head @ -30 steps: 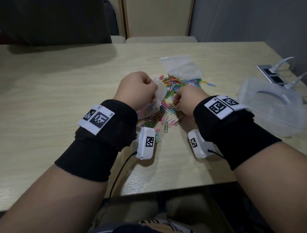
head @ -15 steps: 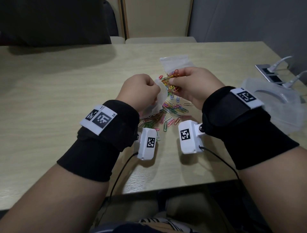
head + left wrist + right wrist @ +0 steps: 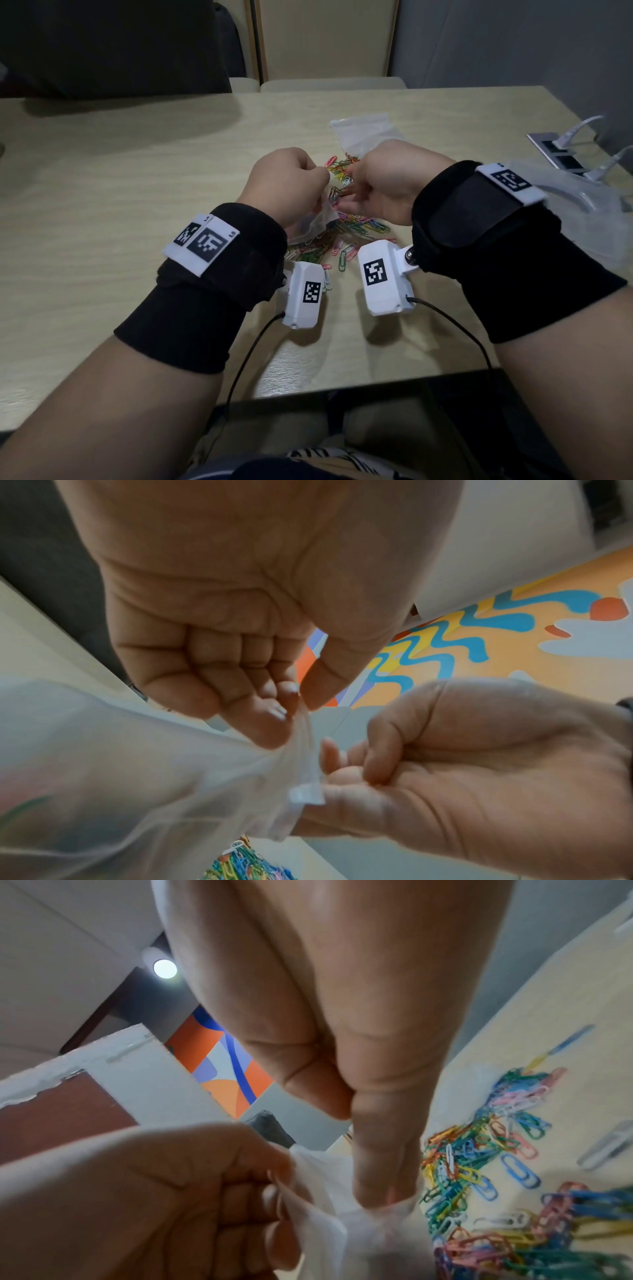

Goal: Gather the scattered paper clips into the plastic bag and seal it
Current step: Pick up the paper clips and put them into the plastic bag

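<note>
My left hand point(image 3: 320, 180) holds a clear zip bag point(image 3: 317, 222) above the table, pinching its rim between thumb and fingertips point(image 3: 286, 693). The bag point(image 3: 137, 777) hangs below with a few coloured clips inside. My right hand point(image 3: 346, 192) is at the bag's mouth, thumb and forefinger pressed together, tips pushed into the plastic point(image 3: 383, 1194). Whether they hold any clips is hidden. Several coloured paper clips point(image 3: 356, 228) lie in a pile on the table under and beyond both hands point(image 3: 479, 1164).
A second clear bag point(image 3: 363, 137) lies flat beyond the pile. A clear plastic container point(image 3: 599, 219) sits at the right, beside a table socket point(image 3: 555, 147) with white cables. The table's near edge point(image 3: 342, 387) is close to my forearms.
My right hand lifted a bunch of clips off the pile, carried it up and left, and now has its fingertips in the bag's mouth. The left hand kept holding the bag.
</note>
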Motion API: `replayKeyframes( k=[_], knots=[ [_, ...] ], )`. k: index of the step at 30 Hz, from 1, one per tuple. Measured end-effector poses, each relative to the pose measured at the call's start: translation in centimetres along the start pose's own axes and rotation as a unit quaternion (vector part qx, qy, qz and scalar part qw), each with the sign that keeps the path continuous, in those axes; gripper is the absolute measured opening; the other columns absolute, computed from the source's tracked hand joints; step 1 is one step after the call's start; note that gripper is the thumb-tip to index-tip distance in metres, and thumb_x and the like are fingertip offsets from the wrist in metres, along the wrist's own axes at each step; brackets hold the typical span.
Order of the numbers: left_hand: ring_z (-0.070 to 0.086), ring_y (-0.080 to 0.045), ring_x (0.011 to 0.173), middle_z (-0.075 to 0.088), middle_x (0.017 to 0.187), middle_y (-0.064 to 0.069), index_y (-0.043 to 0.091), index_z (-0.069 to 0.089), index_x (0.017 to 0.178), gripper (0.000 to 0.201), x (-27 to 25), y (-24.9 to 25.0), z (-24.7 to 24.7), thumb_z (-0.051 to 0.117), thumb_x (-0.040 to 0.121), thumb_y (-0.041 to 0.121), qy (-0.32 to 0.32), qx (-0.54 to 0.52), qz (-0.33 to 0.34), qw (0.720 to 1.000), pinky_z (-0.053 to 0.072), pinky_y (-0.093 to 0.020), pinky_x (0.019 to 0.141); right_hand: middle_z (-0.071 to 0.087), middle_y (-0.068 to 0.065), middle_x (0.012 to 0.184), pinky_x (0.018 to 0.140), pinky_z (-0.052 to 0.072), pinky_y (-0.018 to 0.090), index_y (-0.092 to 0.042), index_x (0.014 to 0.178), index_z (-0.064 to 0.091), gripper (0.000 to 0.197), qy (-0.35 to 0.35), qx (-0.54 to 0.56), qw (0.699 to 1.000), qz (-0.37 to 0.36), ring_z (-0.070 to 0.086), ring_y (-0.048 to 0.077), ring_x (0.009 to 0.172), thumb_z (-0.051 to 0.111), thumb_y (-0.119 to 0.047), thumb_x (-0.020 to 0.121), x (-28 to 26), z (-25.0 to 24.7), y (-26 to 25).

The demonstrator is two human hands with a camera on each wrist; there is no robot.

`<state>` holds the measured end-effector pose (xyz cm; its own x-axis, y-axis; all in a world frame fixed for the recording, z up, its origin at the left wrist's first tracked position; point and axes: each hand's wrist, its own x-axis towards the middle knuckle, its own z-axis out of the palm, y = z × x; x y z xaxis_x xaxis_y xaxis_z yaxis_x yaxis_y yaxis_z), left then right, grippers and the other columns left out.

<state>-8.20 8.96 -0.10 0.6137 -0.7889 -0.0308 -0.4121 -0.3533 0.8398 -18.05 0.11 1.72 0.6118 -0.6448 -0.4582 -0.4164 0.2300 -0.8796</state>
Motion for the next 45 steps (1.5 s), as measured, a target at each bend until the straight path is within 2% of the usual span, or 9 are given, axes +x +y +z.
replayKeyframes(
  k=[3, 8, 14, 21, 25, 31, 36, 43, 45],
  knots=[
    [0.066, -0.035, 0.074, 0.063, 0.062, -0.007, 0.013, 0.058, 0.067, 0.012, 0.1, -0.1, 0.1, 0.054, 0.078, 0.016, -0.002, -0.001, -0.002, 1.000, 0.057, -0.053, 0.077, 0.061, 0.020, 0.111, 0.085, 0.058, 0.039, -0.005, 0.103, 0.051, 0.014, 0.017, -0.101, 0.994, -0.036, 0.065, 0.028, 0.091, 0.048, 0.003, 0.093, -0.2, 0.4, -0.2],
    [0.068, -0.037, 0.085, 0.062, 0.066, -0.006, 0.016, 0.057, 0.064, 0.014, 0.3, -0.1, -0.2, 0.055, 0.078, 0.018, 0.006, 0.007, 0.003, 1.000, 0.057, -0.052, 0.078, 0.070, 0.013, 0.098, 0.078, 0.060, 0.044, -0.020, 0.079, 0.053, 0.026, 0.102, -0.259, 0.956, -0.098, 0.072, 0.028, 0.088, 0.058, 0.003, 0.089, -0.3, 1.1, -0.1],
    [0.065, -0.035, 0.087, 0.061, 0.074, -0.007, 0.014, 0.055, 0.077, 0.014, 0.7, -0.6, -1.7, 0.045, 0.084, 0.022, 0.065, 0.013, -0.005, 0.998, 0.054, -0.050, 0.078, 0.067, 0.004, 0.103, 0.081, 0.053, 0.035, -0.019, 0.094, 0.061, 0.011, 0.170, -0.365, 0.903, -0.148, 0.063, 0.025, 0.097, 0.051, -0.016, 0.092, -0.1, 1.1, 0.1],
    [0.062, -0.031, 0.089, 0.066, 0.092, -0.012, 0.014, 0.049, 0.091, 0.015, 1.1, -1.2, -3.8, 0.036, 0.088, 0.021, 0.157, 0.030, -0.020, 0.987, 0.045, -0.037, 0.071, 0.037, 0.004, 0.149, 0.098, 0.047, 0.040, -0.029, 0.146, 0.034, 0.077, -0.065, -0.604, 0.789, -0.097, 0.050, 0.029, 0.125, 0.069, -0.051, 0.081, 0.5, 3.8, 2.8],
    [0.049, -0.028, 0.084, 0.050, 0.074, 0.002, 0.013, 0.047, 0.091, 0.010, 0.9, -1.3, -4.4, 0.039, 0.090, 0.017, 0.174, 0.071, -0.022, 0.982, 0.030, -0.031, 0.065, 0.030, 0.007, 0.152, 0.099, 0.043, 0.044, -0.030, 0.143, 0.040, 0.070, -0.057, -0.683, 0.724, -0.081, 0.042, 0.037, 0.131, 0.068, -0.051, 0.082, 1.2, 4.6, 3.6],
    [0.064, -0.032, 0.088, 0.064, 0.088, -0.009, 0.014, 0.050, 0.084, 0.011, 0.6, -1.8, -3.5, 0.041, 0.087, 0.020, 0.119, 0.056, -0.035, 0.991, 0.047, -0.037, 0.072, 0.047, 0.014, 0.123, 0.079, 0.045, 0.032, -0.013, 0.122, 0.059, 0.028, 0.018, -0.677, 0.727, -0.114, 0.055, 0.028, 0.094, 0.052, -0.014, 0.095, 1.1, 3.9, 3.5],
    [0.066, -0.034, 0.086, 0.066, 0.084, -0.011, 0.021, 0.046, 0.070, 0.015, 0.3, -1.6, -2.6, 0.044, 0.085, 0.021, 0.089, 0.031, -0.035, 0.995, 0.054, -0.043, 0.079, 0.066, 0.009, 0.102, 0.068, 0.044, 0.026, -0.008, 0.107, 0.070, 0.020, 0.049, -0.665, 0.735, -0.121, 0.050, 0.022, 0.077, 0.056, -0.012, 0.092, 1.8, 3.0, 3.4],
    [0.066, -0.038, 0.085, 0.070, 0.088, -0.017, 0.018, 0.051, 0.070, 0.015, 0.1, -1.4, -1.7, 0.047, 0.082, 0.024, 0.062, 0.015, -0.026, 0.998, 0.055, -0.052, 0.081, 0.070, 0.010, 0.098, 0.061, 0.043, 0.027, -0.007, 0.098, 0.072, 0.032, 0.102, -0.519, 0.845, -0.077, 0.059, 0.024, 0.082, 0.064, -0.037, 0.089, 1.6, 1.1, 2.5],
    [0.066, -0.037, 0.085, 0.070, 0.088, -0.016, 0.018, 0.053, 0.071, 0.015, 0.2, -1.5, -1.7, 0.048, 0.084, 0.024, 0.057, 0.013, -0.026, 0.998, 0.056, -0.051, 0.082, 0.071, 0.010, 0.098, 0.075, 0.052, 0.032, -0.007, 0.094, 0.072, 0.031, 0.103, -0.423, 0.897, -0.078, 0.065, 0.025, 0.089, 0.066, -0.037, 0.088, 1.4, 0.4, 2.3]
  ],
)
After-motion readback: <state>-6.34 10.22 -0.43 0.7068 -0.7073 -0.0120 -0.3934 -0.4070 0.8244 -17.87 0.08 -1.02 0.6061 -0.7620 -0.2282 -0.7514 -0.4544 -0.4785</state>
